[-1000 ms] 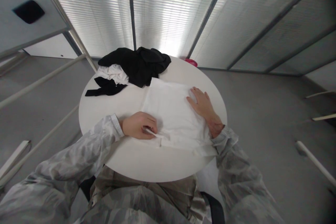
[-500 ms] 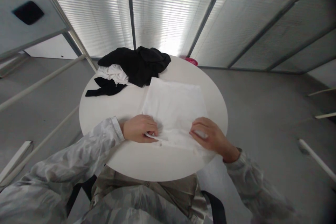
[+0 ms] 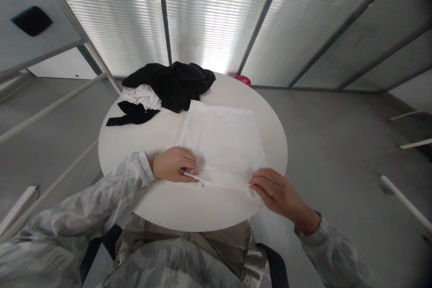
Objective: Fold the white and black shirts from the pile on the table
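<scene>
A white garment (image 3: 221,141) lies folded flat on the round white table (image 3: 162,135). My left hand (image 3: 173,165) is closed and pinches the garment's near left corner. My right hand (image 3: 275,191) is closed and pinches the near right corner, at the table's front right rim. The near hem runs straight between the two hands.
A heap of black clothes (image 3: 172,83) with a white piece (image 3: 141,96) in it lies at the table's far left. A small red object (image 3: 243,79) shows behind the far rim. White rails (image 3: 50,108) stand to the left. Grey floor (image 3: 337,153) surrounds the table.
My right hand left the garment's right side, where it lay flat, came to the near edge and pinched the near right corner, drawing the hem straight. My left hand kept its grip.
</scene>
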`<state>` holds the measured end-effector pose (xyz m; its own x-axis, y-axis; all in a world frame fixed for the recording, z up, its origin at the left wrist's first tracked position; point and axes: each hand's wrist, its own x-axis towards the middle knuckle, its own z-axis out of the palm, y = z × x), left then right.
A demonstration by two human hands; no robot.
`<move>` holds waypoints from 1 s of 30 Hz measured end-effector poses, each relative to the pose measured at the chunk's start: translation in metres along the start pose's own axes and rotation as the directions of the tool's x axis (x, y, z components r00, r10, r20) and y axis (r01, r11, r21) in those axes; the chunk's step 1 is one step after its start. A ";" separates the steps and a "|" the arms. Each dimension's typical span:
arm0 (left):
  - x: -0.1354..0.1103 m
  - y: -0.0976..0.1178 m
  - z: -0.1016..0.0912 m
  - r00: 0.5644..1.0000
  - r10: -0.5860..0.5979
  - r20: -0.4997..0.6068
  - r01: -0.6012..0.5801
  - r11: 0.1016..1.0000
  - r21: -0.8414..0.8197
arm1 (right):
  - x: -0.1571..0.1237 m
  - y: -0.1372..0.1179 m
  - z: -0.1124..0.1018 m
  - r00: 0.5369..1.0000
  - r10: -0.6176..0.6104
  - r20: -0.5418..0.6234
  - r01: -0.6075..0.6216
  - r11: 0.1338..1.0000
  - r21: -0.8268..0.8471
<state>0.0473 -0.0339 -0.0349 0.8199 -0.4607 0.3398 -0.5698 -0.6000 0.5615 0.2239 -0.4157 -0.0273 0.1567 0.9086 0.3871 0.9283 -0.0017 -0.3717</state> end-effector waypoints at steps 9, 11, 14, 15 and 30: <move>0.003 0.010 -0.017 0.987 -0.053 0.154 0.081 0.980 -0.183 | 0.007 -0.011 -0.013 0.987 0.001 0.164 -0.014 0.997 0.078; 0.010 0.007 -0.029 0.977 -0.122 0.172 0.166 0.948 -0.270 | 0.020 -0.007 -0.018 0.982 0.004 0.191 -0.019 0.997 0.078; 0.030 -0.013 -0.043 0.962 -0.274 -0.018 0.268 0.950 -0.162 | 0.053 0.008 -0.018 0.994 0.042 0.104 -0.045 0.999 0.030; 0.039 -0.023 -0.045 0.946 -0.301 -0.118 0.294 0.953 -0.070 | 0.067 0.016 -0.015 0.996 0.060 0.060 -0.061 0.998 0.011; 0.059 -0.124 -0.026 0.753 -0.568 -0.332 0.657 0.618 0.432 | 0.134 0.148 0.053 0.946 0.317 0.070 -0.279 0.904 -0.324</move>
<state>0.1672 0.0302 -0.0648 0.9593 0.2110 0.1875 0.1626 -0.9560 0.2442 0.3642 -0.2720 -0.0753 0.4186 0.8882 0.1893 0.9048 -0.3901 -0.1706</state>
